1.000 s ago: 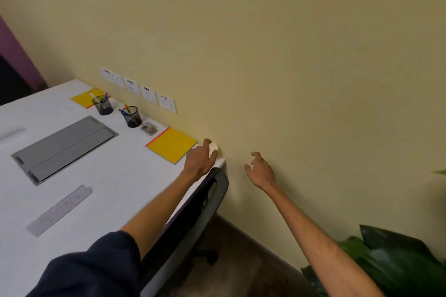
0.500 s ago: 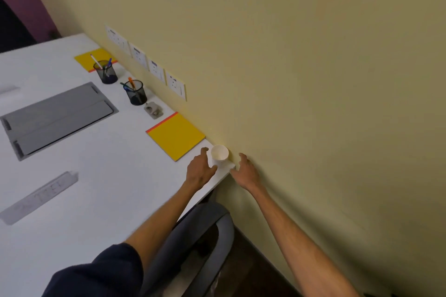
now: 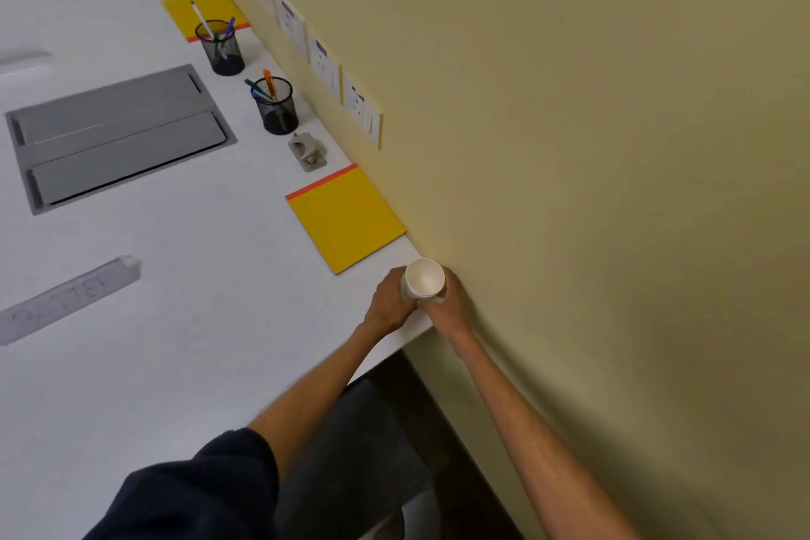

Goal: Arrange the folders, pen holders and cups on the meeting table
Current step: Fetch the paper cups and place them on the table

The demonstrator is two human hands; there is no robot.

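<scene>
- White paper cup (image 3: 423, 278), head view: it sits at the table's (image 3: 184, 320) corner by the wall, at about 5 o'clock from the near yellow folder (image 3: 346, 219).
- Its open mouth faces up towards the camera. Its long axis runs roughly vertical, with the body dropping away towards 7 o'clock in the frame. The hands hide its base, so I cannot tell whether it rests on the table.
- The left hand (image 3: 390, 303) grips the cup from its 8 o'clock side, fingers curled round the wall.
- The right hand (image 3: 451, 303) grips it from its 4 o'clock side, fingers likewise clamped on it, the hand close to the beige wall (image 3: 570, 145).
- The near yellow folder lies flat, one corner touching the wall. Its orange-edged side runs from 8 to 2 o'clock.
- At 11 o'clock from that folder stands a black mesh pen holder (image 3: 277, 105), upright, with an orange pen standing up and darker pens leaning towards 10 o'clock.
- A second pen holder (image 3: 221, 46) stands further off at 11 o'clock, upright, on the corner of the far yellow folder (image 3: 197, 11). Its white pen leans towards 11 o'clock.
- A small grey object (image 3: 308, 151) lies between the nearer holder and the near folder; it is too blurred to name.
- At 9 o'clock from the holders, a grey hatch (image 3: 118, 136) is set into the tabletop.
- White sockets (image 3: 324, 64) line the wall above the holders.
- A chair (image 3: 359, 452) stands at 6 o'clock, under the forearms.
</scene>
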